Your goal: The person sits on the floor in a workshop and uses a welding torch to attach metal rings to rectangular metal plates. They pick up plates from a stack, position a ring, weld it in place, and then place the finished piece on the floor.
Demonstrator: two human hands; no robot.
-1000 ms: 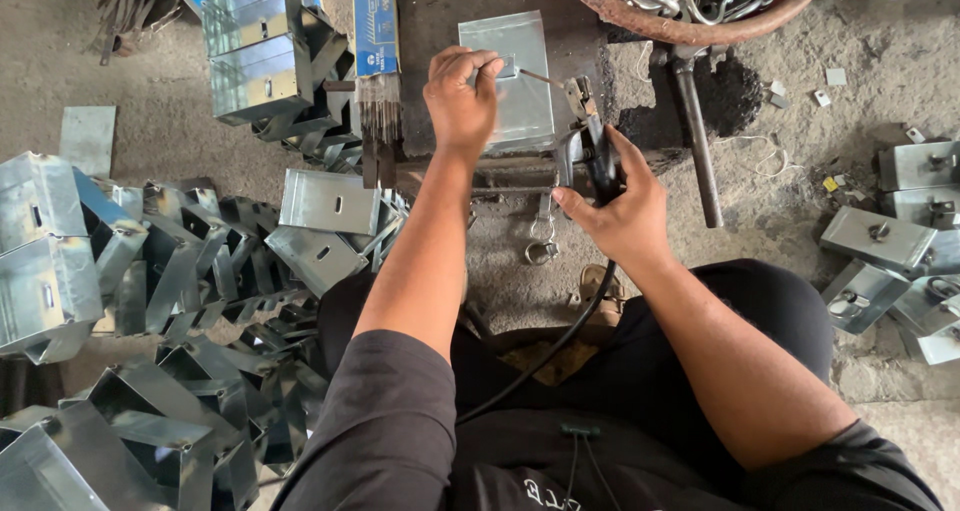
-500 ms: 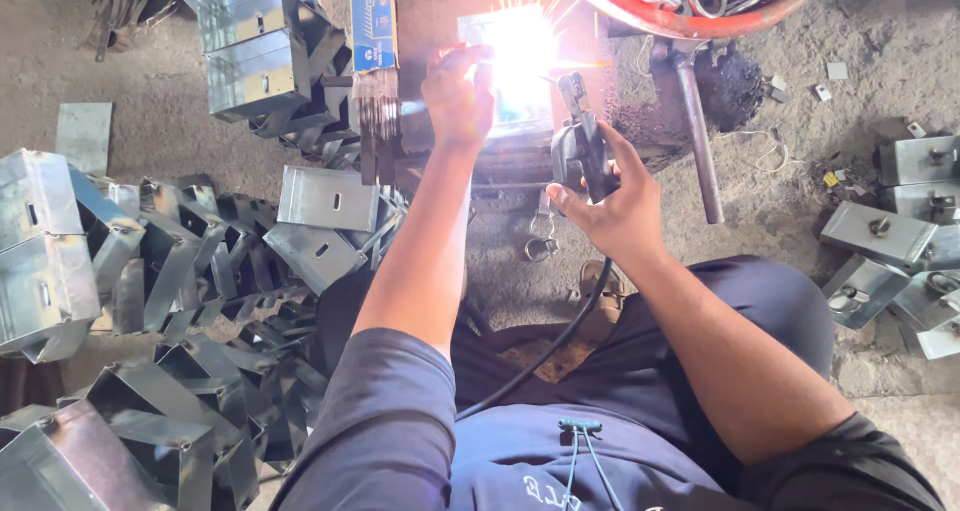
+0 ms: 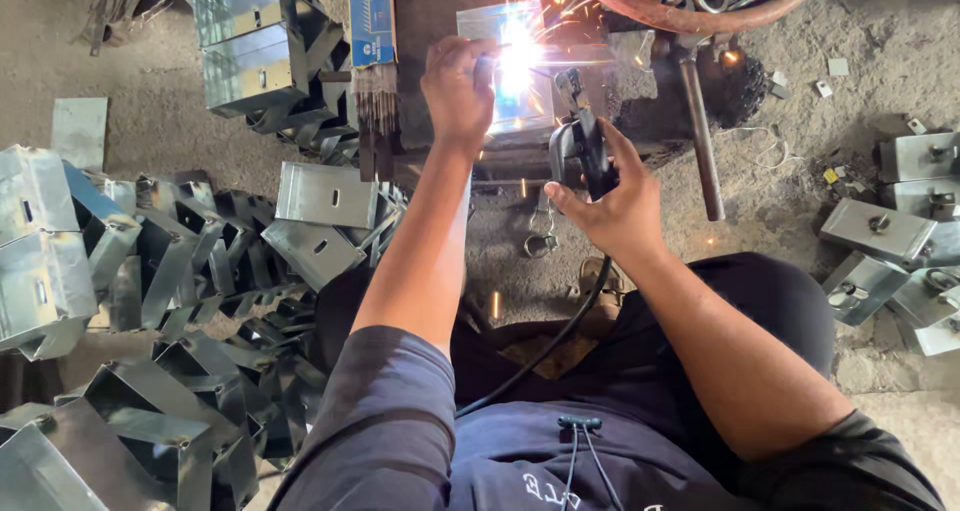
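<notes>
Your left hand (image 3: 458, 89) pinched down on the shiny metal box (image 3: 505, 61) at the table's (image 3: 430, 11) far edge; grip closed on it | your right hand (image 3: 612, 206) clenched the black electrode holder (image 3: 580, 151), just right of the box; white arc (image 3: 518, 59) sparked on the box | folded boxes (image 3: 150, 271) heaped on the floor, left

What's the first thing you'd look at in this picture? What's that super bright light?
The bright white welding flash with orange sparks at top middle grabs the eye first, on a shiny metal box. The left hand steadies that box beside the glare, and the right hand grips a black electrode holder aimed at it. Down the left side lies a big heap of bent metal brackets.
</notes>
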